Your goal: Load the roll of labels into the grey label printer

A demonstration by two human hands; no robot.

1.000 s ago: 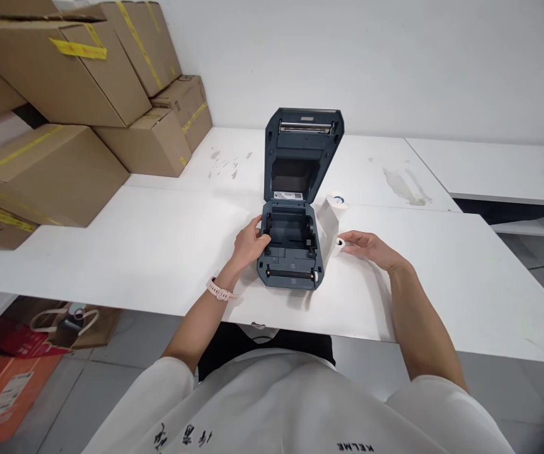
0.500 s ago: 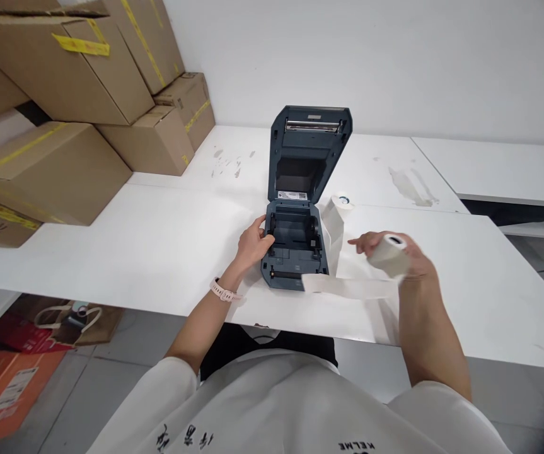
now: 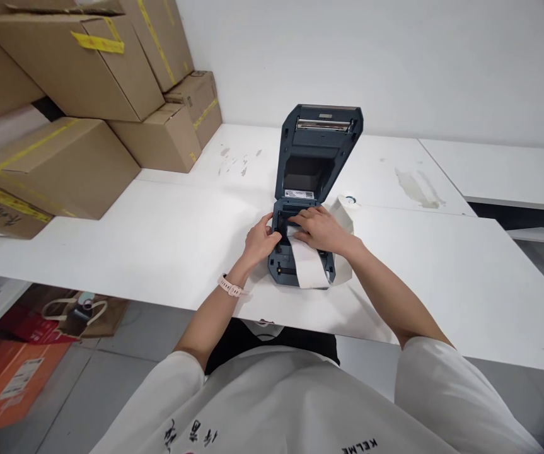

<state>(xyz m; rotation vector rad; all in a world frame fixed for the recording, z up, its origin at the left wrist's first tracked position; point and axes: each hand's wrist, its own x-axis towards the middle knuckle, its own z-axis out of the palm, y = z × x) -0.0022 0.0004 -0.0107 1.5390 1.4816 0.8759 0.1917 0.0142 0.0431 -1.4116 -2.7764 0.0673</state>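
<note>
A dark blue-grey label printer (image 3: 278,258) stands on the white table with its lid (image 3: 319,139) raised. My left hand (image 3: 260,241) grips the printer's left side wall, thumb over the rim and fingers along the outside. Inside the printer's bay, my right hand (image 3: 321,228) is closed over a white label roll (image 3: 292,231), most of which my fingers hide. From the roll a strip of label paper (image 3: 308,261) runs forward across the printer's front edge. Whether the roll sits in its holders cannot be seen.
Behind the printer's right side stands another white roll (image 3: 348,200), with loose backing paper (image 3: 345,271) beside the printer. Cardboard boxes (image 3: 54,170) are stacked at the left. The white table's (image 3: 181,252) front edge runs close to my body.
My right hand has brought the label roll from the right of the printer into its open bay. The paper strip now lies over the printer's front. My left hand keeps its hold on the printer.
</note>
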